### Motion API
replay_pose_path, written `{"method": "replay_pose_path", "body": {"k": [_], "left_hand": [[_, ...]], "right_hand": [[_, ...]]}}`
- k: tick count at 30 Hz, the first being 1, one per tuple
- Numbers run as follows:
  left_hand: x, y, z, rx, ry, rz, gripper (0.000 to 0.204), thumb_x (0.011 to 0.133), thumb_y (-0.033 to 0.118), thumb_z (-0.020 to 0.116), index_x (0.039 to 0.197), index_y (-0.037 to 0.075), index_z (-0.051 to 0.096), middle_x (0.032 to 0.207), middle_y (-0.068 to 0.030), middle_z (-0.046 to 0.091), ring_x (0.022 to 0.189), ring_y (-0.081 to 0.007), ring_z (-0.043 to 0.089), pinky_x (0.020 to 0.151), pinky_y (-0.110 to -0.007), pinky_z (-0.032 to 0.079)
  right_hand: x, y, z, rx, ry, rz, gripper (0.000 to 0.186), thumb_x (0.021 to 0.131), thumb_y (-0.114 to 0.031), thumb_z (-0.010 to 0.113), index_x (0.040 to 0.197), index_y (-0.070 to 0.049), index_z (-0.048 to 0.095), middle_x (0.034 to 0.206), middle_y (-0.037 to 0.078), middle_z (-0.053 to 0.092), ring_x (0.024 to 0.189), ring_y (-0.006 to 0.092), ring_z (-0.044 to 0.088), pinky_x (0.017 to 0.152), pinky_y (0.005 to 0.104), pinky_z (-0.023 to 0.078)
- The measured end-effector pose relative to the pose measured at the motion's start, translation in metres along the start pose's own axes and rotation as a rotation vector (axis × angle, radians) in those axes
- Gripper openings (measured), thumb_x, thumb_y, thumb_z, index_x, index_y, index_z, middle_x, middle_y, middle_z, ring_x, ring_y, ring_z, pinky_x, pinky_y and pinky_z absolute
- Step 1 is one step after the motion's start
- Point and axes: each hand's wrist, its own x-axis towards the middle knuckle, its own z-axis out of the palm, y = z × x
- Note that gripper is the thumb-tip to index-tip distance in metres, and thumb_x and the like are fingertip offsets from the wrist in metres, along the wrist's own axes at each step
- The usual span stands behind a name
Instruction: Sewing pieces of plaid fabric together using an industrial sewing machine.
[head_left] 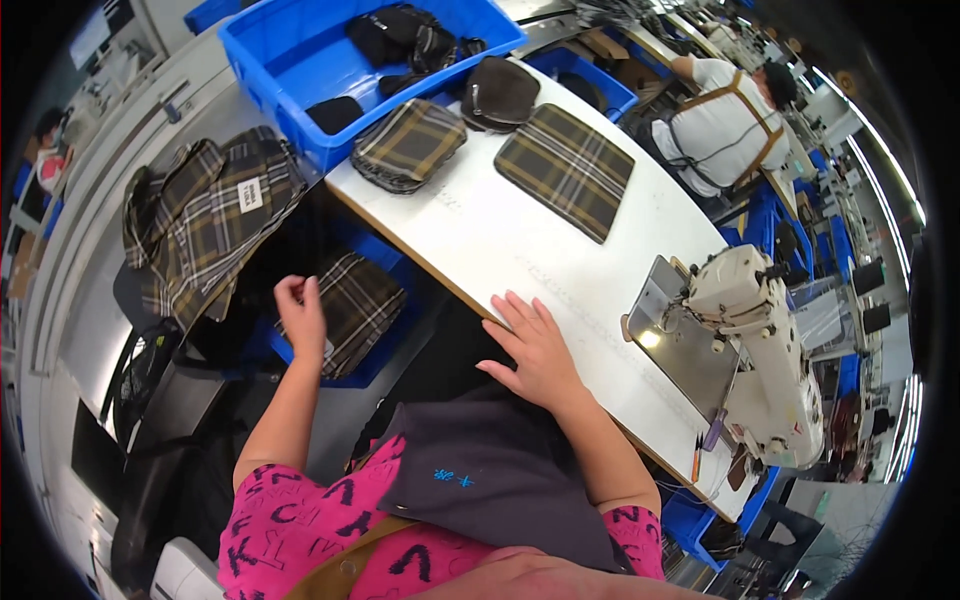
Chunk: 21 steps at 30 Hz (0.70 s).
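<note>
Blue bin (262, 62), large, at 11 o'clock past the table's far edge — holding black bag pieces (405, 35) bunched at its far end and one flat black piece (334, 113) near its front wall.

Second blue bin (385, 252), low, at 9 o'clock below the table edge — holding a folded plaid panel (352, 305), brown and dark check with pale lines, lying tilted and filling most of the tray.

Left hand (300, 315): at 9 o'clock, fingers curled loosely together, just over the left edge of that plaid panel; touching or merely hovering — cannot tell. Nothing seen clamped.

Right hand (535, 345): at centre, flat and open, fingers spread slightly, palm down on the white table (500, 230) near its front edge. Holding nothing.

On the table, 12 o'clock: plaid pouch (408, 143), rounded, overlapping the large bin's rim; flat rectangular plaid panel (566, 165) just beside it; dark brown pouch (498, 92) behind both.

At 10 o'clock: heap of plaid pieces (210, 215) with a pale label, off the table.

At 3 o'clock: cream sewing machine (755, 345), lamp lit over its metal plate.

At 1 o'clock: another person (725, 125), seated, back turned.

Lap: dark grey cloth (490, 475).
</note>
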Motion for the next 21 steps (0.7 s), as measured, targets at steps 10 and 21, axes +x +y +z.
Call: {"method": "replay_pose_path", "body": {"k": [10,21], "left_hand": [[-0.006,0.242,0.274,-0.167,-0.834,0.728,0.016,0.091,0.018,0.076,0.102,0.007,0.073,0.101,-0.0079,0.072,0.096,-0.0308,0.065,0.084,-0.040,0.052],[-0.018,0.238,0.339,0.045,-0.972,0.748,0.020,0.090,0.030,0.076,0.089,0.010,0.074,0.096,-0.0036,0.071,0.101,-0.0283,0.063,0.089,-0.044,0.048]], "right_hand": [[-0.025,0.014,0.003,0.118,0.181,0.045,0.044,0.091,-0.035,0.077,0.123,-0.005,0.071,0.144,0.015,0.059,0.141,0.0349,0.049,0.117,0.0489,0.040],[-0.055,0.041,-0.012,0.264,0.250,0.310,0.032,0.092,-0.025,0.076,0.119,-0.008,0.075,0.137,0.011,0.066,0.135,0.0319,0.056,0.112,0.0466,0.044]]}}
